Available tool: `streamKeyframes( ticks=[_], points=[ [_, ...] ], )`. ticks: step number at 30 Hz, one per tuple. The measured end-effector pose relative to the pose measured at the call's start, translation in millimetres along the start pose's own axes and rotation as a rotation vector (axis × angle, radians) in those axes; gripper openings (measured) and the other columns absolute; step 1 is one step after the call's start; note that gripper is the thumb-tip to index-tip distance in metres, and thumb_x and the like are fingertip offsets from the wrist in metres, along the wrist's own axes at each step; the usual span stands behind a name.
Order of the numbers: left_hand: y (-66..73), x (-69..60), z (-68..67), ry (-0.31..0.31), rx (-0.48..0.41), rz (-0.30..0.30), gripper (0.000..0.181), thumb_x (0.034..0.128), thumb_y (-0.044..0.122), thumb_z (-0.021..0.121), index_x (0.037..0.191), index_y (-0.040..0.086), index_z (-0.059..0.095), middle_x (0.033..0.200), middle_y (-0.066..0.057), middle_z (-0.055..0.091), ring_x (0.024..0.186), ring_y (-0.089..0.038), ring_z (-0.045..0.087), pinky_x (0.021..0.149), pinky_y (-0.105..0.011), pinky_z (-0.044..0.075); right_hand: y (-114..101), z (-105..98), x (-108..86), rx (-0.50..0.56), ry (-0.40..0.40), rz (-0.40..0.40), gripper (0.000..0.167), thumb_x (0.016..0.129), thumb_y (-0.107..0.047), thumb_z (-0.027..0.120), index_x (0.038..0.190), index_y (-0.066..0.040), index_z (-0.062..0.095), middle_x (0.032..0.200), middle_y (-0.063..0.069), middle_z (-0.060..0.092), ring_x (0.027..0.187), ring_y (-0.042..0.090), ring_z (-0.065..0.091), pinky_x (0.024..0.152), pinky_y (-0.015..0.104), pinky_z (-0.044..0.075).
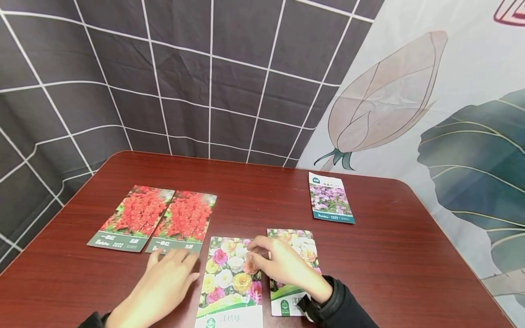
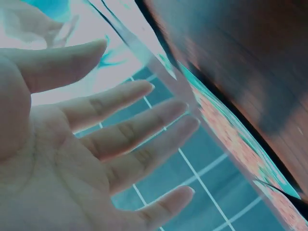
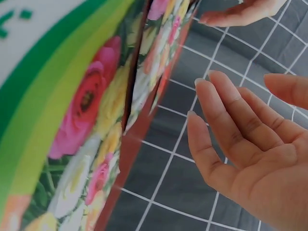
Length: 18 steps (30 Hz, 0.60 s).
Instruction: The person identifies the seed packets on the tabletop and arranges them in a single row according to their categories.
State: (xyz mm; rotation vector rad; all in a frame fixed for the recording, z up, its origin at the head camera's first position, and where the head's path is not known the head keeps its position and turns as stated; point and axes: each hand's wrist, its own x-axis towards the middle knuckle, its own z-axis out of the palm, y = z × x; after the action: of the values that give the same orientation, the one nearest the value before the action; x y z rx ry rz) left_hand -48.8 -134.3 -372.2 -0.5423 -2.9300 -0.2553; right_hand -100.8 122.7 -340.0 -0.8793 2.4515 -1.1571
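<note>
Dark gridded cloth (image 1: 184, 82) behind, pale printed cloth (image 1: 463, 64) to the right; red-brown table (image 1: 254, 200) below. Largest packet in view: the near mixed-flower packet (image 1: 231, 282), flat at front centre, long axis running away from the person, bottom edge out of frame. Its twin, the second mixed-flower packet (image 1: 307, 248), lies just right of it, roughly parallel, a strip of table between. Right hand (image 1: 280, 264) spans both, the nearer hand: fingers bent, thumb apart, nothing pinched; tips above the near packet's right long edge, so most of that packet lies leftward of the grip. Contact: cannot tell. Left hand (image 1: 166, 278) spread, holding nothing, tips at the lower edge of the inner red-flower packet (image 1: 186, 218). Outer red-flower packet (image 1: 131, 218) alongside, aslant. Smallest: purple-flower packet (image 1: 331, 198), far right, well apart from both hands.
</note>
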Motion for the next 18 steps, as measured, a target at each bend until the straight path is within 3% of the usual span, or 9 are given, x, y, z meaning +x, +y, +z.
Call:
streamKeyframes(
  ticks=[6, 11, 15, 16, 17, 18],
  points=[
    [13.9, -8.0, 7.9, 0.0, 0.015, 0.186, 0.029, 0.0791, 0.029, 0.076, 0.101, 0.012, 0.068, 0.101, -0.003, 0.067, 0.101, -0.023, 0.06, 0.089, -0.063, 0.038, -6.6, -2.0, -4.0, -0.084, -0.041, -0.073, 0.017, 0.097, -0.009, 0.055, 0.106, 0.0, 0.066, 0.086, 0.004, 0.07, 0.067, 0.004, 0.058, 0.058, 0.02, 0.039],
    [20.9, -16.9, 17.4, -0.004, 0.106, 0.359, 0.035, 0.0775, 0.041, 0.073, 0.099, 0.014, 0.069, 0.098, -0.002, 0.068, 0.098, -0.02, 0.062, 0.083, -0.06, 0.043, -14.8, -2.6, -8.2, -0.226, -0.151, -0.158, 0.019, 0.096, -0.008, 0.058, 0.109, 0.0, 0.069, 0.097, 0.006, 0.072, 0.064, -0.003, 0.055, 0.063, 0.014, 0.044],
    [23.5, -25.7, 31.1, 0.139, 0.184, 0.512, 0.042, 0.0782, 0.053, 0.066, 0.096, 0.015, 0.071, 0.095, 0.001, 0.07, 0.093, -0.013, 0.064, 0.077, -0.051, 0.047, -22.4, -0.6, -12.4, -0.328, -0.275, -0.21, 0.015, 0.094, -0.008, 0.059, 0.104, -0.005, 0.069, 0.087, -0.006, 0.067, 0.054, -0.007, 0.037, 0.06, 0.008, 0.037],
    [24.0, -28.0, 35.3, 0.185, 0.194, 0.54, 0.042, 0.079, 0.054, 0.064, 0.095, 0.016, 0.071, 0.094, 0.002, 0.071, 0.091, -0.011, 0.064, 0.076, -0.048, 0.046, -23.3, 0.0, -13.8, -0.361, -0.308, -0.231, 0.016, 0.094, -0.009, 0.059, 0.106, -0.006, 0.069, 0.09, -0.007, 0.067, 0.058, -0.008, 0.042, 0.062, 0.007, 0.039],
    [24.7, -30.5, 38.1, 0.19, 0.184, 0.555, 0.042, 0.0809, 0.055, 0.062, 0.096, 0.016, 0.072, 0.095, 0.002, 0.071, 0.091, -0.01, 0.065, 0.075, -0.047, 0.046, -24.3, 0.6, -15.1, -0.393, -0.342, -0.243, 0.017, 0.095, -0.011, 0.059, 0.108, -0.007, 0.069, 0.093, -0.008, 0.067, 0.059, -0.009, 0.045, 0.064, 0.007, 0.04],
    [25.9, -32.5, 40.7, 0.257, 0.177, 0.579, 0.04, 0.0868, 0.054, 0.057, 0.094, 0.017, 0.071, 0.094, 0.003, 0.071, 0.089, -0.01, 0.065, 0.082, -0.045, 0.044, -25.1, 1.1, -16.7, -0.438, -0.371, -0.26, 0.018, 0.095, -0.013, 0.06, 0.109, -0.008, 0.069, 0.095, -0.01, 0.067, 0.068, -0.009, 0.052, 0.068, 0.008, 0.042]
  ],
)
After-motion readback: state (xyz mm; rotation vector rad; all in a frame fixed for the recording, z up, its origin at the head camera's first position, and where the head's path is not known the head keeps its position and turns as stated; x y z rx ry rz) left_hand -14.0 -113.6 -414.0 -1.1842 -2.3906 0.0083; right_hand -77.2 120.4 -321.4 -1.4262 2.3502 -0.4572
